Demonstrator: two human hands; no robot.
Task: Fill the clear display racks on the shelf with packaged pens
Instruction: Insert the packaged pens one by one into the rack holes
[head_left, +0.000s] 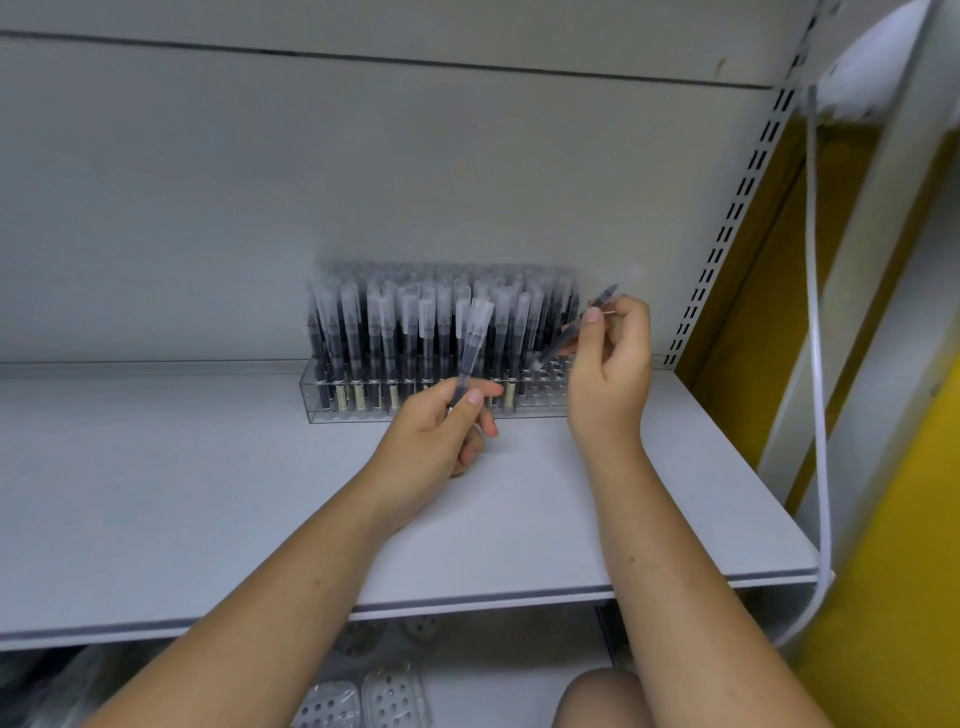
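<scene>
1. Rack (363, 410), clear plastic, stands far back on white shelf (208, 493); upright packaged pens (415, 322) fill it except for open holes (550, 387) at right end.
2. Left hand (441, 436) is just near of rack front, thumb and fingers pinching single pen (470, 353), nearly upright.
3. Right hand (613, 364) is at rack's right end, fingers curled round second pen (600, 301), tilted, low tip over open holes; contact unclear.
</scene>
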